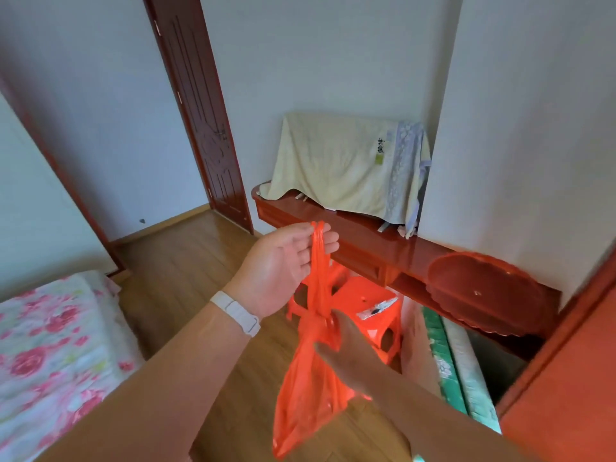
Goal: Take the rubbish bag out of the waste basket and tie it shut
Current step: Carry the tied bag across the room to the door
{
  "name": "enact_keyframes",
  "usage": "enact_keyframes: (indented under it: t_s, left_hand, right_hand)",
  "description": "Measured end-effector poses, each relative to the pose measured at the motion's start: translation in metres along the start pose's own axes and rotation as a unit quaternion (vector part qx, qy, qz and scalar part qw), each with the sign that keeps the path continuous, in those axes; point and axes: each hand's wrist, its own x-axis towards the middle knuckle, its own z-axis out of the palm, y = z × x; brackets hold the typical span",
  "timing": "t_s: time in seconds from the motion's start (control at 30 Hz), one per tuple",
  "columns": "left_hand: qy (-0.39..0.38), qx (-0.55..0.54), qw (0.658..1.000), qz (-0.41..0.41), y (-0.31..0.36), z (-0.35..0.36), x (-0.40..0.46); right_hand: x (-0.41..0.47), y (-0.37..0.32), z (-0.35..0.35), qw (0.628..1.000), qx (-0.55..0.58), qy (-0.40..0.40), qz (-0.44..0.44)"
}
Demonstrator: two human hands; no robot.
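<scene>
Bag's out: my left hand point(286, 261) pinches the red rubbish bag point(310, 395) by its stretched handles while my right hand point(346, 348) grips the neck. A knot seems cinched there, so I judge tying nearly finished.

The bag point(308, 391) is thin red-orange plastic, hanging in the air above the floor. Its handles are stretched straight up, its neck is gathered narrow, and the body sags below.

Dark handwritten characters, not legible, on the pale cloth point(333, 161).
</scene>
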Motion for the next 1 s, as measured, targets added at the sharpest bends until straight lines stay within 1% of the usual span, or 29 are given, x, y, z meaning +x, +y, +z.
enact_keyframes:
  t_s: [0.13,0.2,0.3,0.53,0.63,0.73,1.0]
  left_hand:
    - [0.039,0.006,0.999,0.021,0.016,-0.013,0.051]
    - [0.06,0.007,0.998,0.035,0.025,-0.02,0.074]
    - [0.093,0.01,0.994,0.056,0.038,-0.034,0.106]
    - [0.139,0.018,0.987,0.078,0.072,-0.075,0.161]
    - [0.139,0.014,0.987,0.082,0.087,-0.103,0.183]
    - [0.134,0.008,0.987,0.085,0.101,-0.141,0.206]
    - [0.115,-0.01,0.99,0.082,0.144,-0.27,0.269]
  right_hand:
    - [0.069,0.007,-0.007,0.997,-0.008,-0.029,-0.074]
    - [0.102,0.009,-0.01,0.991,-0.028,-0.054,-0.12]
    - [0.149,0.011,-0.016,0.977,-0.068,-0.069,-0.192]
    - [0.234,-0.004,-0.018,0.941,-0.146,-0.113,-0.282]
    - [0.273,-0.021,-0.011,0.924,-0.187,-0.111,-0.314]
    - [0.313,-0.041,0.008,0.914,-0.222,-0.119,-0.318]
    - [0.425,-0.098,0.087,0.925,-0.233,-0.112,-0.278]
